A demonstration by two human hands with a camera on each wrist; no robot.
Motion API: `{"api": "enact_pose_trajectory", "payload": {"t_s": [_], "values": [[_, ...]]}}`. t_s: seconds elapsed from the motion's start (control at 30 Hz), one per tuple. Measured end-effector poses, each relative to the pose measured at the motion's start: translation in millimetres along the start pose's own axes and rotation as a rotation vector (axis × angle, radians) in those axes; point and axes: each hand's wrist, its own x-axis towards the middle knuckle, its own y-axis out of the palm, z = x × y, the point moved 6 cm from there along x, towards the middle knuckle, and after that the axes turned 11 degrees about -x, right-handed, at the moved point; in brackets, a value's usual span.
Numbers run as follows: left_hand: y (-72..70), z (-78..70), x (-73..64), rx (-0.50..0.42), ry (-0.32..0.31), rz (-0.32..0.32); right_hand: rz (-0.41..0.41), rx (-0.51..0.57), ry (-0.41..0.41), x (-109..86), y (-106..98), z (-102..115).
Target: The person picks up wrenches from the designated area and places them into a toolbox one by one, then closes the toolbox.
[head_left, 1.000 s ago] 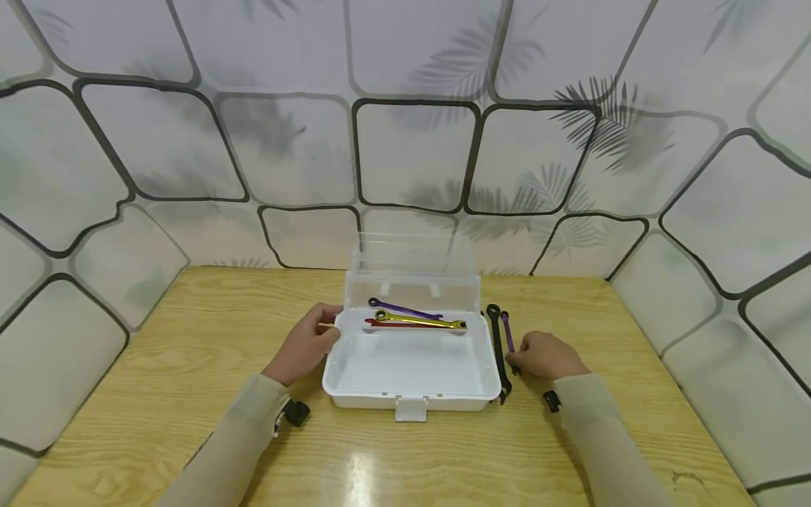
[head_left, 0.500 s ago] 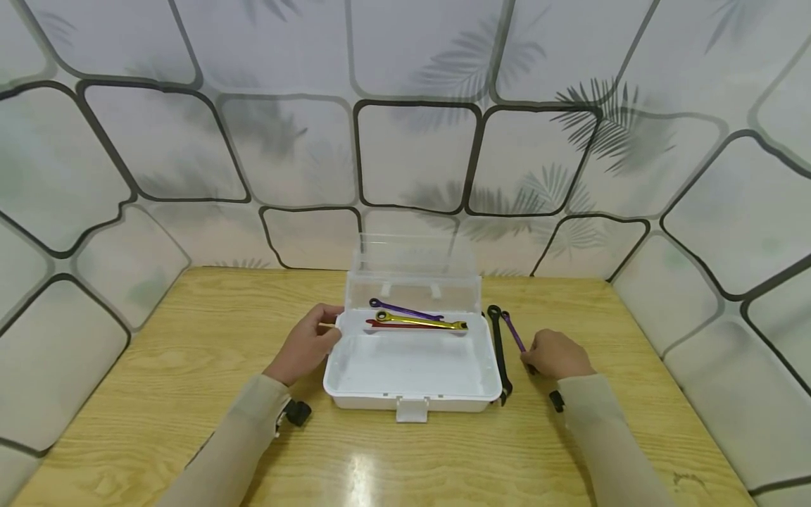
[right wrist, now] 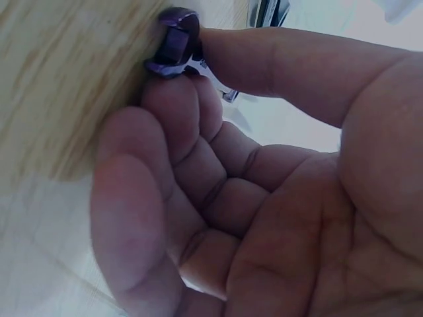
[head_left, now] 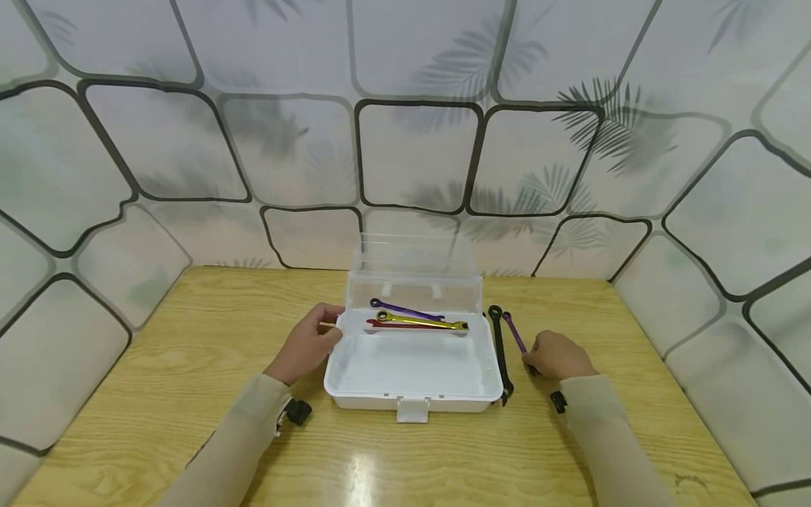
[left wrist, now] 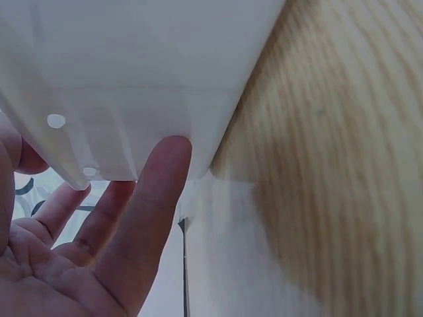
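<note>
In the head view a white plastic toolbox (head_left: 412,366) stands on the table with its clear lid raised. My left hand (head_left: 307,345) holds its left side; in the left wrist view one fingertip (left wrist: 168,155) presses the outer wall, while the thumb is up by the rim. My right hand (head_left: 557,355) pinches the near end of a purple combination wrench (head_left: 514,332) between thumb and fingers, low over the wood. The right wrist view shows its purple open jaw end (right wrist: 175,43) at the thumb tip. To its left lies a larger black wrench (head_left: 500,352).
Across the back of the box lie a yellow wrench (head_left: 421,321), a purple wrench (head_left: 405,308) and a red wrench (head_left: 393,325). The raised clear lid (head_left: 415,274) stands behind them. A patterned wall (head_left: 418,155) rises beyond the wooden table (head_left: 222,310).
My right hand has shifted slightly right, swinging the near end of the purple wrench away from the black one. My left hand stays at the toolbox.
</note>
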Motion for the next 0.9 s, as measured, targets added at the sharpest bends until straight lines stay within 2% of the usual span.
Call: {"api": "enact_pose_trajectory", "payload": {"t_s": [0.53,0.9], "values": [[1.0,-0.9,0.2,0.039,0.01,0.015,0.0,0.009,-0.01,4.0,1.9,-1.2],[2.5,-0.8,1.0,0.042,0.035,0.015,-0.003,0.02,0.015,0.7,2.1,-1.9]]}}
